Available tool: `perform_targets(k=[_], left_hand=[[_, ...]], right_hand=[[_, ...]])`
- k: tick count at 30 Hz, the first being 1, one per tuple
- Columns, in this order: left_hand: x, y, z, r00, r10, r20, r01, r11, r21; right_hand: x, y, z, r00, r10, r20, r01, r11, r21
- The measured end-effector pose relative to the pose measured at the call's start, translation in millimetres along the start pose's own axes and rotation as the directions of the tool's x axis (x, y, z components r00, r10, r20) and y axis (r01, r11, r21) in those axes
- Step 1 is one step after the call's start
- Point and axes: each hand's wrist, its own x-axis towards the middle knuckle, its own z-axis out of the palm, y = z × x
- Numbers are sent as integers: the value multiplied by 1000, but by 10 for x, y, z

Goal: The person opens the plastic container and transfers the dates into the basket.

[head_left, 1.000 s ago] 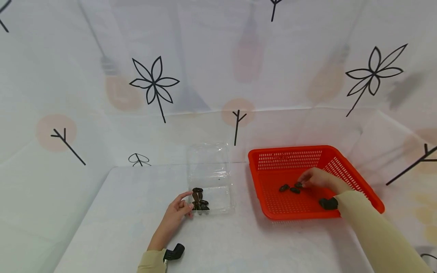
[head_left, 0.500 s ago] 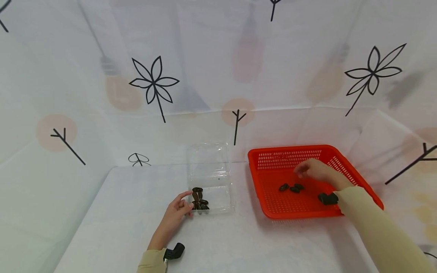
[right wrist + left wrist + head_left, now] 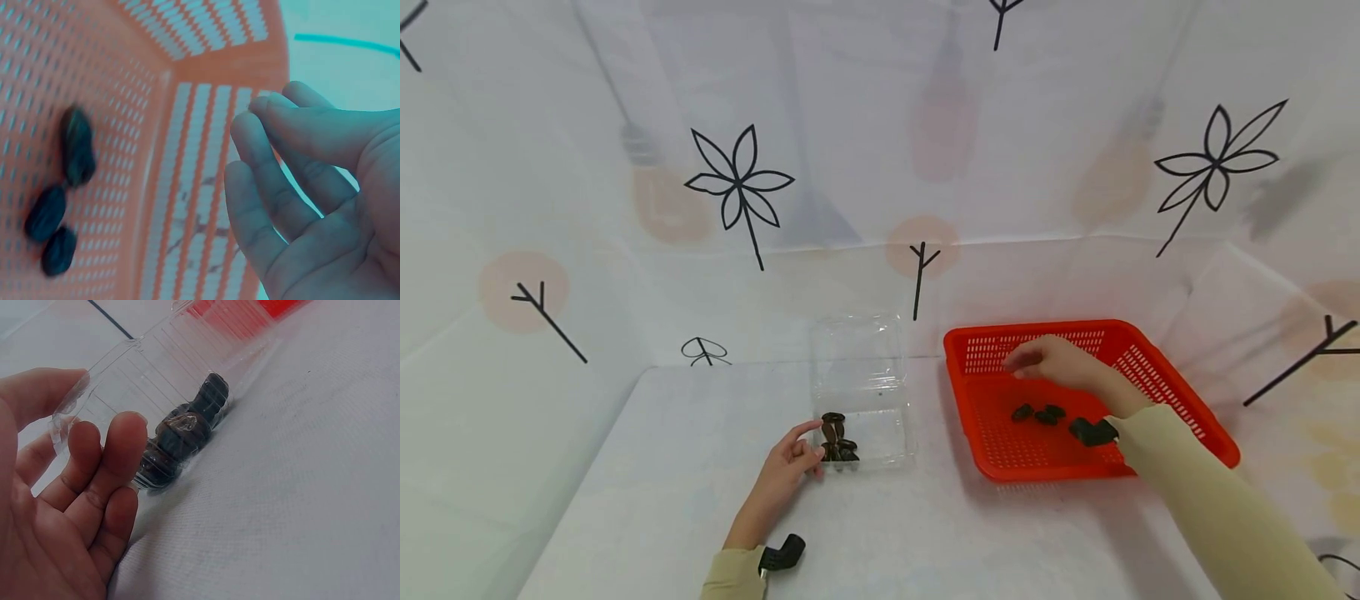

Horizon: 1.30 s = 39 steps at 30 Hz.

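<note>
In the clear box [image 3: 882, 435], the farthest dark piece [image 3: 833, 417] lies crosswise (left to right).

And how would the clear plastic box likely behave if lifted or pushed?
The clear plastic box is probably light and flexible, since its walls look thin and see-through. Lifted, it may dip leftward, as the dark oval pieces are gathered on that side. Its lid, open behind the base, could flap.

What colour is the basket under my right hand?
The basket is bright red, shown best in the head view.
</note>
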Motion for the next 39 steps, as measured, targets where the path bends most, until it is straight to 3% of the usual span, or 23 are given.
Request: perform_targets(k=[19,29,39], left_hand=[[1,16,10,1000,-3,6,3,1000,8],[-9,22,1,1000,11,11,-11,1000,0],[-13,-1,-8,1000,16,19,-16,1000,-15]], right_hand=[[399,-590,429,991,-133,31,133,991,-26],[668,-884,691,984,-140,113,137,990,29],[959,-1085,977,963,-175,203,160,983,88]])
